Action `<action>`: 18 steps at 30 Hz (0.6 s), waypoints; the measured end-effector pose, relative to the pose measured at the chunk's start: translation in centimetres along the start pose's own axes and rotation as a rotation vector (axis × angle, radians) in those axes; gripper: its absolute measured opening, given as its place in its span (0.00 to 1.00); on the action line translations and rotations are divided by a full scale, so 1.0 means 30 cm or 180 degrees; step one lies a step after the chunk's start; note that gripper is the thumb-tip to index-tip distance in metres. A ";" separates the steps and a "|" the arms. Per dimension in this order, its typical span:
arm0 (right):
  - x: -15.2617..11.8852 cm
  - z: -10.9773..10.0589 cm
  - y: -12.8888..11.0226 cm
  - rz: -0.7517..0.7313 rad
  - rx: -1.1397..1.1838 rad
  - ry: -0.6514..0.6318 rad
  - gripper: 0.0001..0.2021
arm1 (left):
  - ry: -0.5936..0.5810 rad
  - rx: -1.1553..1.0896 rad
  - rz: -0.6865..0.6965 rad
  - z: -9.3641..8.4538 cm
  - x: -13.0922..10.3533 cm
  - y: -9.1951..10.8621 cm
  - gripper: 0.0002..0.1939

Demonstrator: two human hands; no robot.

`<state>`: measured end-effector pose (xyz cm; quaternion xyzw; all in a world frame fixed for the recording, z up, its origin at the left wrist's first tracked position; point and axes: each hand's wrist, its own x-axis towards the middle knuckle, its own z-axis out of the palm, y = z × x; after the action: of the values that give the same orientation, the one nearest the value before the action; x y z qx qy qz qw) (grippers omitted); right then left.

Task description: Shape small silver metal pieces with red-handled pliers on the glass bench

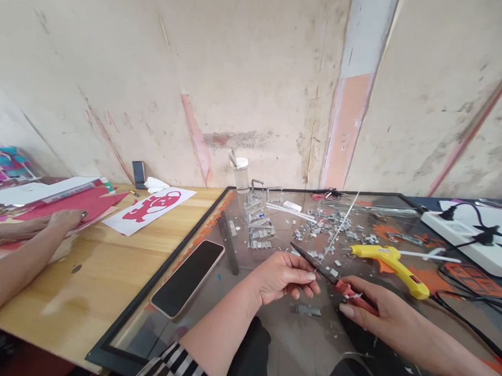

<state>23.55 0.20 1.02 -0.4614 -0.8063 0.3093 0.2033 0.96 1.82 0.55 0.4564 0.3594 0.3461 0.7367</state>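
Note:
My right hand (379, 310) is wrapped round the red handles of long-nose pliers (314, 260), whose dark jaws point up and left. Close against the jaws, my left hand (286, 275) has thumb and forefinger pinched together. A thin pale wire (339, 230) runs from these fingertips, passing behind the pliers, up to the right. Whether the jaws grip the wire cannot be made out. Below the hands lies a flat grey metal piece (306, 309) on the glass tabletop (246, 293). Small silvery scraps (345, 225) are scattered beyond the hands.
A yellow glue gun (393, 263) lies right, with a white power strip (469, 236) and cables. A phone (189, 277) rests left. Behind stand a lidded jar (241, 173) and bent metal pieces (260, 227). Another person's hands (62, 221) work over red paper (88, 203) at far left.

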 end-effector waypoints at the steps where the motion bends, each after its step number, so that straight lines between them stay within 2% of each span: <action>1: -0.001 -0.001 0.001 0.0010 0.0032 -0.0023 0.17 | 0.0017 0.0051 0.0035 0.002 0.000 0.000 0.13; 11: -0.009 -0.001 0.019 0.0157 0.0132 -0.0218 0.15 | 0.0143 0.0164 -0.0025 0.010 -0.006 0.001 0.12; 18: -0.008 -0.007 0.005 0.0337 0.0541 -0.0694 0.18 | 0.0159 0.0098 -0.0090 0.014 -0.002 -0.002 0.12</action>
<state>23.89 0.12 1.04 -0.4481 -0.7690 0.4350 0.1363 1.31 1.57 0.65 0.4537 0.3895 0.3414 0.7252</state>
